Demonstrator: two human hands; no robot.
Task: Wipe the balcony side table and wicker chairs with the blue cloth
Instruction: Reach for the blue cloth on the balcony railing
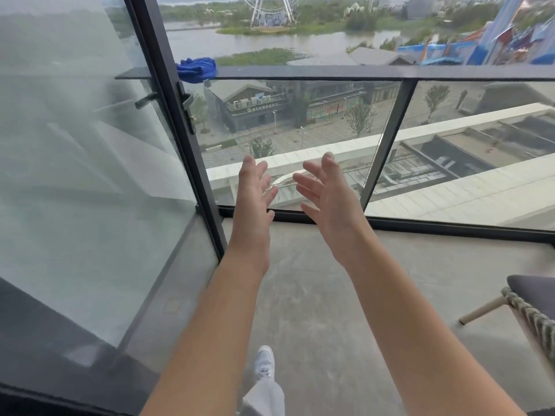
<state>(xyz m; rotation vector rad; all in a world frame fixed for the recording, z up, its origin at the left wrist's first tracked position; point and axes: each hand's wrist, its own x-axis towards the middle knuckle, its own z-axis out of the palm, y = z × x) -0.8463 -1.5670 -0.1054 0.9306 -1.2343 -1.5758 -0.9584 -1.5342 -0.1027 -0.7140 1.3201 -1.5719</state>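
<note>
Blue cloth (pixel 197 69) lies bunched on the balcony rail (pixel 330 72), well above and left of the fingers; both left hand (pixel 253 195) and right hand (pixel 327 196) are spread, holding nothing.

High-rise balcony, glass railing (pixel 300 72), open glass door (pixel 90 175), concrete floor (pixel 330 295), rooftops below

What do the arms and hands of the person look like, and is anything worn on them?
The left hand and the right hand are both bare: no gloves, rings, watch or bracelets show. Both forearms are bare too, with no sleeve down to the frame's lower edge.
</note>
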